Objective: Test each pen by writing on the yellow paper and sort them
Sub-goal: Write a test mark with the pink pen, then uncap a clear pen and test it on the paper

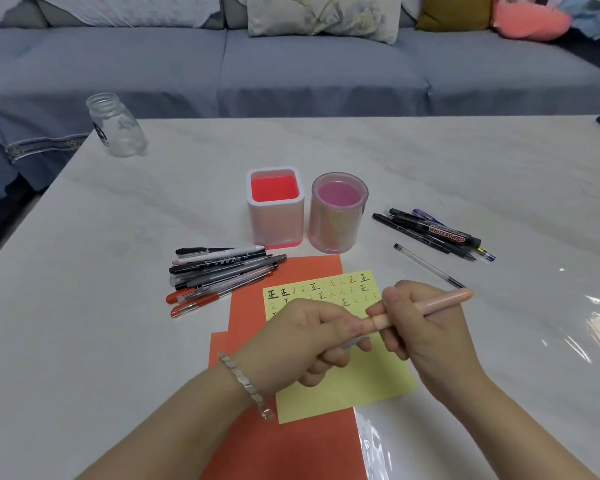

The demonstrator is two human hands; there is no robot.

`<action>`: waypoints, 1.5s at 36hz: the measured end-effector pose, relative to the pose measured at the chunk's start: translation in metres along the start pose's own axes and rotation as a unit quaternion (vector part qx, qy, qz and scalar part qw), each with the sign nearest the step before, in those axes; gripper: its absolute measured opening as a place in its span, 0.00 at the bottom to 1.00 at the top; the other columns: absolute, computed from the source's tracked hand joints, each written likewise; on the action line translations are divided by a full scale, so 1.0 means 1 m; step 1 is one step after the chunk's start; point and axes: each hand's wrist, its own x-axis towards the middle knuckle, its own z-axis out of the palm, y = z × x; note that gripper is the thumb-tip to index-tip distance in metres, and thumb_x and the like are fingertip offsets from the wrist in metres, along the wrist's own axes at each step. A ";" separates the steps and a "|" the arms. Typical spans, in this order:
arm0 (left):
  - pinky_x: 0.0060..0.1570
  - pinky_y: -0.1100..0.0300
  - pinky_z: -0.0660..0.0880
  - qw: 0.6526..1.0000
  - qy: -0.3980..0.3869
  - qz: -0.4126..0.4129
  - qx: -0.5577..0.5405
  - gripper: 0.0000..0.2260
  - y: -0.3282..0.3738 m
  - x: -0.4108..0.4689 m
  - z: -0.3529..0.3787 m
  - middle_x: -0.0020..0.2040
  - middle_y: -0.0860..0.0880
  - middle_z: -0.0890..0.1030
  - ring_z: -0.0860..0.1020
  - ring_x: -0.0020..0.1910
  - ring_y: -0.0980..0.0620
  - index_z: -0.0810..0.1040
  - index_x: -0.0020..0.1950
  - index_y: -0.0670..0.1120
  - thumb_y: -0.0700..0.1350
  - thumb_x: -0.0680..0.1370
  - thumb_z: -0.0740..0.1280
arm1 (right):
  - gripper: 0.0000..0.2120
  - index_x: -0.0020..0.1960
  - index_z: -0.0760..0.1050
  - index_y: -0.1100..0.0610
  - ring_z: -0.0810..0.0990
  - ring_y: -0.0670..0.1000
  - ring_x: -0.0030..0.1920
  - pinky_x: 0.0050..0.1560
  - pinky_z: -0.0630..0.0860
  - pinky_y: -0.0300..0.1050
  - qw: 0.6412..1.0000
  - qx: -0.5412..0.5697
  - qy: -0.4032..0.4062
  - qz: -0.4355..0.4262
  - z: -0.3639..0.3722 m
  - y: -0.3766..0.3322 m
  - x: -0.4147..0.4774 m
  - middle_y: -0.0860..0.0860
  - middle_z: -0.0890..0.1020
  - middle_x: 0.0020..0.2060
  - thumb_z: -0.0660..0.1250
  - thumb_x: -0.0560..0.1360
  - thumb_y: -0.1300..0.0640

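A peach-coloured pen lies across both hands above the yellow paper. My right hand grips its barrel, and my left hand pinches its near end, where a cap sits. The yellow paper carries rows of written marks along its top and lies on orange sheets. A pile of several pens lies left of the paper. A second group of dark pens and a whiteboard marker lies to the right, with a single clear pen apart from it.
Two pen holders stand behind the paper: a square pink one and a round pink one. A clear glass jar stands at the table's far left corner. A grey sofa runs behind the table.
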 end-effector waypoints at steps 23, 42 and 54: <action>0.41 0.51 0.71 0.688 0.487 0.112 0.527 0.11 -0.056 0.007 -0.125 0.43 0.44 0.81 0.77 0.42 0.39 0.80 0.48 0.44 0.42 0.72 0.60 | 0.17 0.61 0.75 0.57 0.75 0.59 0.54 0.45 0.70 0.46 0.793 -0.604 0.054 0.056 -0.081 0.068 0.091 0.56 0.77 0.54 0.61 0.73 0.64; 0.65 0.55 0.56 0.735 0.231 0.120 0.626 0.32 -0.114 0.009 -0.071 0.66 0.52 0.72 0.67 0.66 0.54 0.70 0.66 0.48 0.66 0.70 0.56 | 0.14 0.34 0.65 0.60 0.74 0.50 0.26 0.29 0.71 0.38 0.996 -0.090 -0.001 -0.019 0.010 0.025 0.031 0.55 0.76 0.23 0.64 0.77 0.59; 0.66 0.51 0.54 0.759 0.256 0.149 0.579 0.32 -0.123 0.012 -0.073 0.69 0.53 0.69 0.59 0.70 0.56 0.70 0.67 0.49 0.66 0.69 0.58 | 0.14 0.33 0.74 0.61 0.77 0.48 0.26 0.30 0.74 0.38 0.997 -0.061 0.024 0.039 0.052 0.051 0.037 0.52 0.79 0.24 0.68 0.73 0.54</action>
